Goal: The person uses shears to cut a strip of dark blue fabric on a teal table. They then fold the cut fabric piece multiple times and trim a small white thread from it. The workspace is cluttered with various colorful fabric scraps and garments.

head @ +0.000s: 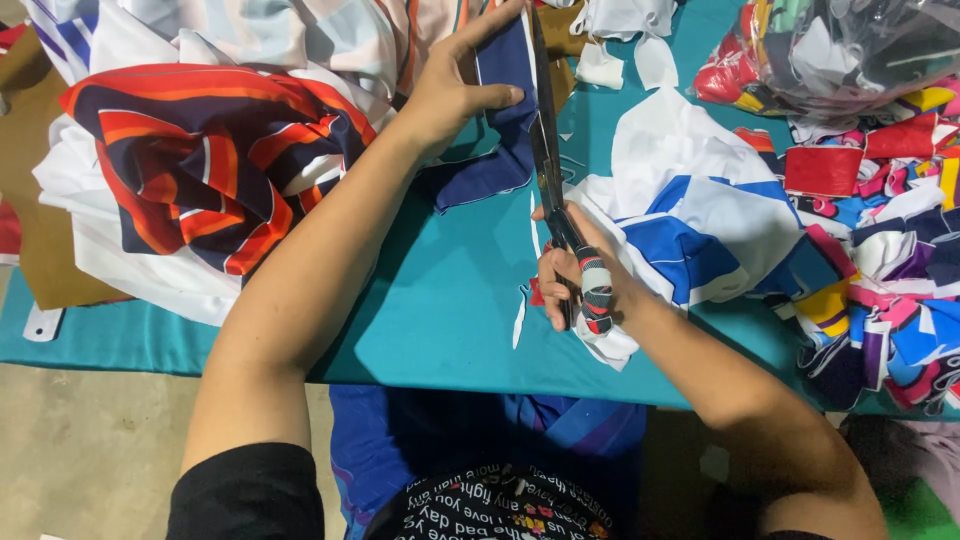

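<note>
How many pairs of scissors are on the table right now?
1. The scissors are gripped in the right hand, blades running up along the navy fabric piece held by the left hand. Others may lie under the fabric piles.

Black short sleeves, bare forearms. Black top w/ white printed lettering and small coloured bits on front. No rings or watch visible on either hand.

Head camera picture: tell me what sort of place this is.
Probably a garment cutting workshop. The right hand works big scissors through navy cloth held by the left hand on a teal table, with heaps of colourful fabric scraps alongside.
</note>
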